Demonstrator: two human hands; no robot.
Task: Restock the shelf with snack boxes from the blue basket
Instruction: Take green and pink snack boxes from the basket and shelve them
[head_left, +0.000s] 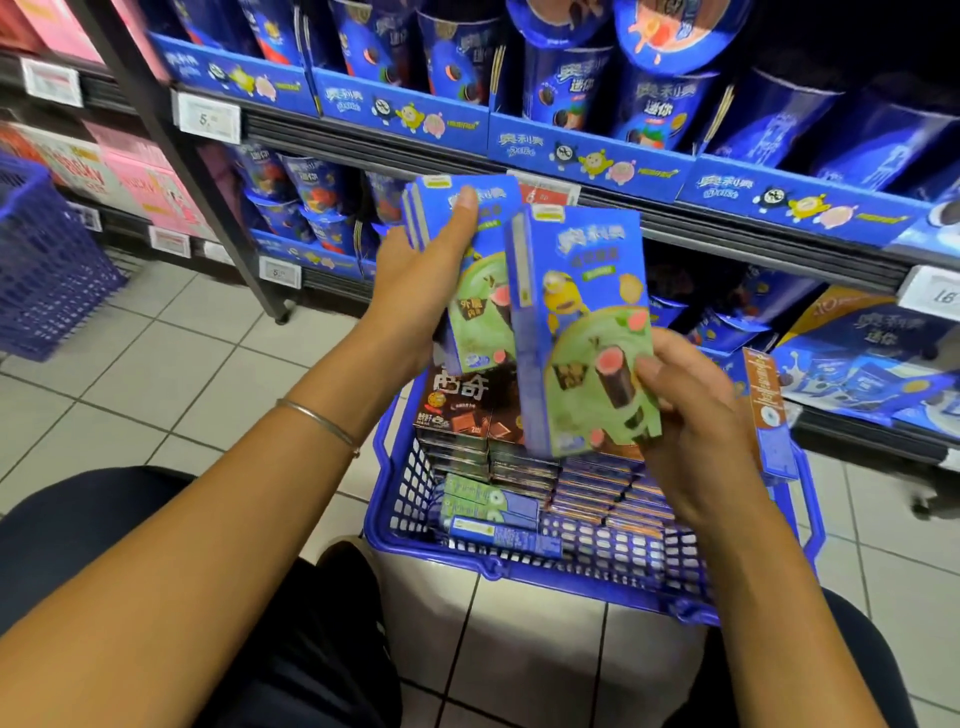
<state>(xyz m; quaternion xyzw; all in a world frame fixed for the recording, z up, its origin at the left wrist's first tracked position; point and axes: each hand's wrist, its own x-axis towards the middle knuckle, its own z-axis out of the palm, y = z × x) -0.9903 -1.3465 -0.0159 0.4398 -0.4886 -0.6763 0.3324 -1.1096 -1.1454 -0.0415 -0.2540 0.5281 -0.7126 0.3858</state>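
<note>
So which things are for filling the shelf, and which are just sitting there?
For the job: left hand gripping a stack of green-and-blue boxes; right hand holding a single box; blue basket with brown boxes inside; shelf.

Just lying about: second basket at the left; pink boxes; price tag.

奥利奥 in white along the blue tray fronts (589, 156) at twelve o'clock, and the cups (657, 98) above them add 迷你. Same 奥利奥 tops the snack box (587, 322) in my right hand (691, 415), a bit blurred. On the stack of boxes (462, 270) in my left hand (410, 280) my thumb covers part of that name. Dark box (462, 400) in the blue basket (498, 566), six o'clock: 奇 reads plainly. Price tag (209, 120) at ten o'clock starts with 5, the rest smeared. Tag (935, 296) at three o'clock: digits I can't settle.
</note>
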